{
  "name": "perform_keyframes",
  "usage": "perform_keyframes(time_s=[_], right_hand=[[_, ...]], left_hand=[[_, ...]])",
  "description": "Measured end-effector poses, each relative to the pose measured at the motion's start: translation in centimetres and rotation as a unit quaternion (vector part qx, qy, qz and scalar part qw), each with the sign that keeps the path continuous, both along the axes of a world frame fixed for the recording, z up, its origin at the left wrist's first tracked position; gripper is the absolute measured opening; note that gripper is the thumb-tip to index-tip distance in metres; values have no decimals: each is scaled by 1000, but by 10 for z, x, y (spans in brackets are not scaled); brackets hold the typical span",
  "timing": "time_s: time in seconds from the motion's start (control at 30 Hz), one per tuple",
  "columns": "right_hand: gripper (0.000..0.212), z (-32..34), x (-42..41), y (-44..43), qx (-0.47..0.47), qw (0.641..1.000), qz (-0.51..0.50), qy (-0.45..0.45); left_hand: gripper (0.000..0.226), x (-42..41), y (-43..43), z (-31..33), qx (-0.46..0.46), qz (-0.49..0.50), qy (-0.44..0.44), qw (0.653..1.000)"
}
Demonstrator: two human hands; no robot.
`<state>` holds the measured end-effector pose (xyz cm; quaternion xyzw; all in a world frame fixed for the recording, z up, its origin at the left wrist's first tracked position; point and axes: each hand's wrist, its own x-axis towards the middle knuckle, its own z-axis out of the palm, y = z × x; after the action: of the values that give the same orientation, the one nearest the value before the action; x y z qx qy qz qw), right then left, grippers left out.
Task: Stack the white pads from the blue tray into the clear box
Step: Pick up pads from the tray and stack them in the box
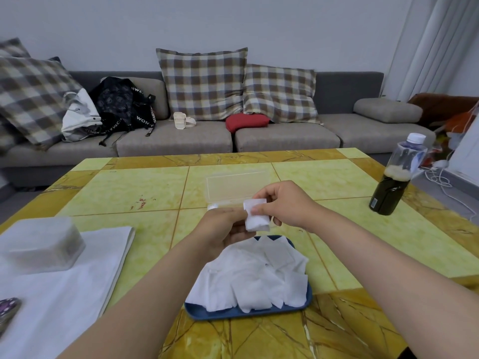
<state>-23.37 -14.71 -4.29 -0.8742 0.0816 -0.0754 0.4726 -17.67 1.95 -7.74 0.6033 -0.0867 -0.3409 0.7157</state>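
Both hands on one white pad, held over the table between tray and box.

Right hand: thumb and forefinger pinch the pad's upper edge. Left hand: fingers curled on the pad's left side, back of the hand toward the camera. Clear box: just behind the hands, lid raised; its base is mostly hidden by them and its contents cannot be told. Blue tray: just below the hands, near the table's front edge, bearing a loose pile of white pads. Table: yellow-green tiled top. Bottle: upright at the right, dark liquid, white cap. Frosted container: at the left, on a white cloth. Beyond: grey sofa, plaid cushions, black backpack.
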Motion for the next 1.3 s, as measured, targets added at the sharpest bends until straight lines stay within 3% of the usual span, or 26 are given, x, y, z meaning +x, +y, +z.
perform_keyframes(time_s=[0.1,0.3,0.4,0.47,0.53,0.93,1.17,1.3], right_hand=[[9,-3,3,2,-20,1000,-19,-4],[21,-16,6,-8,-71,996,-54,7],[13,-29,-1,-22,-198,972,1,122],[22,-38,-6,-26,-257,942,56,209],[31,-43,-8,-28,-269,932,81,231],[7,-31,-11,-29,-202,966,58,148],[5,-9,-9,-24,51,998,22,26],[5,-2,-6,-15,81,996,28,7]], left_hand=[[27,-1,1,3,-23,-17,5,1000],[15,4,2,-7,67,36,-60,995],[19,9,4,-13,94,74,-68,990],[17,10,5,-14,99,83,-64,990],[14,10,4,-14,97,84,-61,990],[6,7,0,-13,104,100,-42,989],[9,7,0,-13,76,128,-20,989],[17,0,-2,-6,32,55,9,998]])
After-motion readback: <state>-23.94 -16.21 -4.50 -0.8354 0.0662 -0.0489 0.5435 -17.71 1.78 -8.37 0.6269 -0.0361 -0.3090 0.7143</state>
